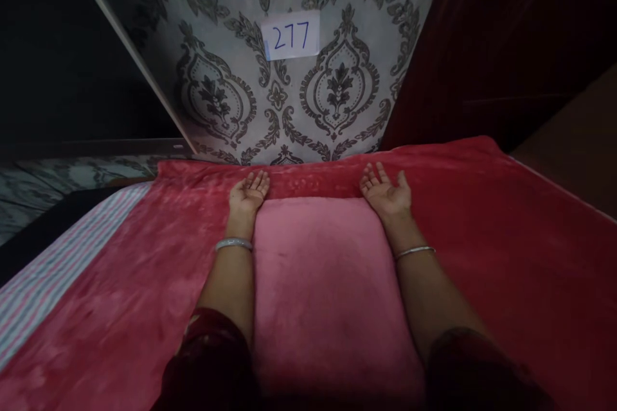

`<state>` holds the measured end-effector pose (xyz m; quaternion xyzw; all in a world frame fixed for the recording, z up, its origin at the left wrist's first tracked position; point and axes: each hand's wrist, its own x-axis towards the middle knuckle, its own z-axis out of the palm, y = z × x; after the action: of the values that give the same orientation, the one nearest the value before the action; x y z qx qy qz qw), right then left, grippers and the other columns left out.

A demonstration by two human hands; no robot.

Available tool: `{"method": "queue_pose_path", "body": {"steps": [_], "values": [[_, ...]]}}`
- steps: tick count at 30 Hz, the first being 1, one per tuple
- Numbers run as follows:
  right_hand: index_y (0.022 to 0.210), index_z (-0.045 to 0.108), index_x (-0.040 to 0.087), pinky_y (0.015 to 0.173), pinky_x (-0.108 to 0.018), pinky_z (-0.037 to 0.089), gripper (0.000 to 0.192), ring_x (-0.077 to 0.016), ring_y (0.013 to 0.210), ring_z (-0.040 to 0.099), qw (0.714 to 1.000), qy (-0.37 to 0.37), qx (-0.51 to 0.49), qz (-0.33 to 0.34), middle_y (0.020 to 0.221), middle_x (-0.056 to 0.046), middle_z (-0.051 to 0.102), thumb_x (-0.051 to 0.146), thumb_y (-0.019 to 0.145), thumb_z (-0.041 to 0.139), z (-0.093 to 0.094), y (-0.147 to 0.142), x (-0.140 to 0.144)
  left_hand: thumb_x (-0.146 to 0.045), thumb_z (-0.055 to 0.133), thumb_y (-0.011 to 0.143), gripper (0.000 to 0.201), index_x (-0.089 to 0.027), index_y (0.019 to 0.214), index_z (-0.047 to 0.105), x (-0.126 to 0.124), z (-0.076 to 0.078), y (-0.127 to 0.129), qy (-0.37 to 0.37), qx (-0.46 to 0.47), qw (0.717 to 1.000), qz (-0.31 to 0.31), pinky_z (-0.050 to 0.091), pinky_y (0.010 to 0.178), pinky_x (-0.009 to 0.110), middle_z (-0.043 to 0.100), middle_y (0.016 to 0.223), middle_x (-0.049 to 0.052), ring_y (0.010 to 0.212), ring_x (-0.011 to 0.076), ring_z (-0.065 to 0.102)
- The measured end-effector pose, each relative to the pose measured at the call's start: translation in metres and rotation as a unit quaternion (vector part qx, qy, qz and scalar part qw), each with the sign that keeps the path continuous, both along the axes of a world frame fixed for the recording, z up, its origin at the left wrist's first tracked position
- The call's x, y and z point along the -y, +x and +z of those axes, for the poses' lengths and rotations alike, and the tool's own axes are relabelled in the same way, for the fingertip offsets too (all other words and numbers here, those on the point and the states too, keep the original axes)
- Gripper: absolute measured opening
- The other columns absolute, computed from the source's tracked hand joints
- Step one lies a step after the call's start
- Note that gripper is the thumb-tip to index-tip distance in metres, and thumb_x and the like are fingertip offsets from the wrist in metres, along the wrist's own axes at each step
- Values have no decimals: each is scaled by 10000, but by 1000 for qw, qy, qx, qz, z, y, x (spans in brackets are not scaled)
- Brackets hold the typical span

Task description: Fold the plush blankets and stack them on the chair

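Head view. We rest both forearms along the two sides of a pink cushion (328,282), which lies flat on a red plush blanket (506,257) spread over the bed. Our left hand (249,192) lies palm up at the cushion's far left corner, fingers loosely extended, holding nothing. Our right hand (387,192) lies palm up at the far right corner, likewise spread and released, fingers slightly curled and grasping nothing. A silver bangle (234,244) circles the left wrist and a thinner one (415,250) the right.

The cushion sits between the arms, its far edge near the blanket's ridge below the patterned wall (337,90), which bears a paper label marked 277 (290,35). A striped sheet (58,263) shows at the blanket's left edge.

We judge the step in hand to be a pause with the hands displayed at the cushion's far corners, before any grip is taken. A next move on the cushion would call for turning the palms down and closing the fingers on both far corners together, so that the soft fabric does not sag or drag the blanket beneath.
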<state>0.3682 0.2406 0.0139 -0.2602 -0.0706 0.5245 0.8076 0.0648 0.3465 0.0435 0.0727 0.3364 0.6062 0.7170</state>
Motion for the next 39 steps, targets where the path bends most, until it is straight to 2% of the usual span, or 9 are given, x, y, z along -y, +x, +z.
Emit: {"method": "queue_pose_path", "body": {"steps": [7, 11, 15, 18, 22, 25, 28, 33, 39], "values": [[1023, 566, 226, 728, -291, 549, 422, -153, 867, 641, 998, -27, 58, 6, 1031, -65, 641, 540, 967, 289, 9, -14, 5, -175, 424, 861, 136, -204, 823, 552, 11, 6, 15, 2, -120, 993, -10, 557, 713, 313, 653, 792, 79, 711, 181, 665], [924, 523, 230, 620, -225, 517, 296, -123, 701, 613, 979, -139, 144, -42, 864, -11, 614, 434, 957, 312, 32, -26, 4, -171, 400, 855, 144, -217, 881, 534, 18, 19, 24, -2, -151, 987, 53, 519, 667, 256, 580, 706, 19, 618, 142, 598], [896, 488, 229, 541, -160, 449, 141, -86, 600, 555, 970, -161, 148, -108, 739, 47, 557, 291, 922, 364, 63, -66, -16, -162, 376, 844, 182, -219, 930, 525, 26, 42, 55, 18, -177, 977, 121, 433, 585, 192, 471, 621, -54, 512, 97, 494], [933, 533, 219, 536, -165, 460, 112, -88, 610, 581, 977, -118, 151, -98, 718, 52, 579, 286, 877, 463, 74, -109, -31, -178, 389, 843, 158, -209, 897, 534, 41, 48, 93, 62, -175, 977, 101, 438, 595, 200, 497, 616, -52, 524, 95, 526], [888, 565, 209, 523, -172, 459, 142, -88, 569, 568, 983, -85, 149, -63, 663, 59, 578, 343, 845, 551, 52, -142, -32, -206, 420, 840, 133, -185, 842, 551, 63, 23, 125, 87, -166, 981, 53, 447, 613, 211, 540, 625, -29, 530, 96, 553], [855, 545, 215, 528, -170, 463, 158, -86, 551, 553, 986, -95, 127, -53, 638, 68, 558, 367, 827, 581, 23, -140, -28, -236, 413, 856, 143, -184, 856, 545, 66, -4, 127, 75, -159, 984, 36, 458, 633, 219, 543, 635, -24, 535, 99, 559], [860, 558, 212, 569, -167, 482, 137, -82, 592, 577, 990, -94, 100, -44, 686, 50, 592, 347, 842, 543, 4, -133, -31, -306, 396, 896, 193, -188, 857, 544, 58, -20, 124, 76, -152, 985, 22, 485, 691, 227, 593, 702, 10, 625, 111, 615], [867, 574, 212, 613, -181, 500, 140, -87, 612, 578, 993, -92, 56, -37, 713, 38, 599, 327, 864, 493, 0, -131, -41, -353, 369, 928, 260, -196, 836, 555, 49, -23, 120, 79, -124, 989, -11, 520, 775, 271, 620, 746, 51, 772, 157, 665], [967, 561, 223, 722, -253, 548, 236, -114, 726, 635, 998, -55, -14, 30, 857, -2, 638, 397, 929, 407, 12, -105, -28, -366, 363, 937, 277, -201, 824, 554, 52, -3, 98, 33, -13, 999, -41, 554, 798, 329, 624, 820, 69, 776, 171, 652]]}}
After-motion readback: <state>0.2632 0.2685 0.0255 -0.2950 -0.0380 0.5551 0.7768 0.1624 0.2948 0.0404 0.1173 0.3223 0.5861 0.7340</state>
